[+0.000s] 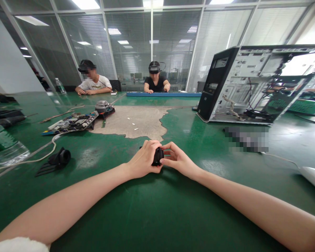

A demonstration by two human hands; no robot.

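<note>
A small black plastic part (158, 156) sits between my two hands, low over the green table (147, 213). My left hand (146, 158) wraps round it from the left and hides much of it, so I cannot make out its exact kind. From the right, the thumb and fingers of my right hand (176, 159) pinch its near side. To the left lies a black plastic piece with a round opening and flat prongs (59, 158), apart from both hands.
A computer case (217, 84) with its side off stands at the right. A circuit board (70, 124) and a white cable (54, 141) lie at the left, near a plastic bottle (5, 147). Two people (94, 82) sit across the table behind a blue bar (164, 94).
</note>
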